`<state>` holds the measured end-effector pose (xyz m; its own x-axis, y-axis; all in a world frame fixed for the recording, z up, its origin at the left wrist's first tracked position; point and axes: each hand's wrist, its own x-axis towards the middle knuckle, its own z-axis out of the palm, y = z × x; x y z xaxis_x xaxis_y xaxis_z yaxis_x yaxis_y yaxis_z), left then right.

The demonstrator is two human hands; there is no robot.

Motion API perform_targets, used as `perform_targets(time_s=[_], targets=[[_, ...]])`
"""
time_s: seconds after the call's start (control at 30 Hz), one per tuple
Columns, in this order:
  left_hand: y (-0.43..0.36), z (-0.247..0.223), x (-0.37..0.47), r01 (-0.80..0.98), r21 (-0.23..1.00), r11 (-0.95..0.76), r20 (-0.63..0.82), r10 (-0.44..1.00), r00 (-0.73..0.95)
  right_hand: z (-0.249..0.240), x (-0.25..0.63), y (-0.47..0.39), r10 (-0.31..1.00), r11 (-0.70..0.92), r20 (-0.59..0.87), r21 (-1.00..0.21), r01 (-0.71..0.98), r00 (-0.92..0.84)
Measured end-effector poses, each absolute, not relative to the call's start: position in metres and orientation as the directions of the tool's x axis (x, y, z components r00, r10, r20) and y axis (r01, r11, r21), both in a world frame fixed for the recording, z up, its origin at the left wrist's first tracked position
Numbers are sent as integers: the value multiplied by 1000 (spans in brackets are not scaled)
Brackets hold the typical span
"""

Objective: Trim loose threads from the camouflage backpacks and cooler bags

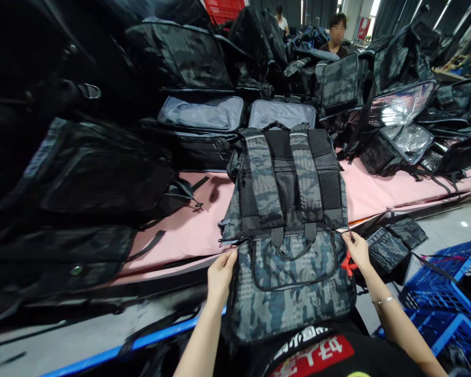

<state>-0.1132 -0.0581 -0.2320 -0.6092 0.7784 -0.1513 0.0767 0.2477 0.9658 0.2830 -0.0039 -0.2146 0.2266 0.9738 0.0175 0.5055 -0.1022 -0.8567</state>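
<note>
A camouflage backpack [304, 193] lies with its shoulder straps up, partly on the pink table, its lower panel [286, 309] hanging over the front edge toward my body. My left hand [222, 269] is closed in a pinch on the left edge, where the panel meets the body. On the opposite side my right hand [357, 248] pinches the right edge, near a dark zipper end or cord. A red ribbon [349, 263] hangs just below those right fingers. A black webbing loop [294, 254] crosses the panel's upper part.
Dark bags [102, 173] are heaped on the left of the pink table [196, 225]. More bags, some with silvery linings [404, 104], pile up behind and right. Blue crates [443, 283] stand at lower right, beside a small camouflage bag [396, 243]. People sit or stand beyond.
</note>
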Motion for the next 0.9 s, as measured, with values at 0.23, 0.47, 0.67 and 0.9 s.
perform_targets(time_s=[0.23,0.47,0.67,0.9], targets=[[-53,-234,-109,-36,966,255,-217,732,-646,-205,288,5,984,-76,7,-885,459,177],[-56,-231,-105,-130,966,225,-252,687,-682,-203,287,10,985,-124,-87,-959,257,151],[-59,-223,-104,-219,961,167,-273,683,-677,-199,280,9,980,-166,-153,-981,101,124],[-61,-216,-106,-240,962,129,-256,722,-642,-201,283,8,978,-170,-155,-981,93,142]])
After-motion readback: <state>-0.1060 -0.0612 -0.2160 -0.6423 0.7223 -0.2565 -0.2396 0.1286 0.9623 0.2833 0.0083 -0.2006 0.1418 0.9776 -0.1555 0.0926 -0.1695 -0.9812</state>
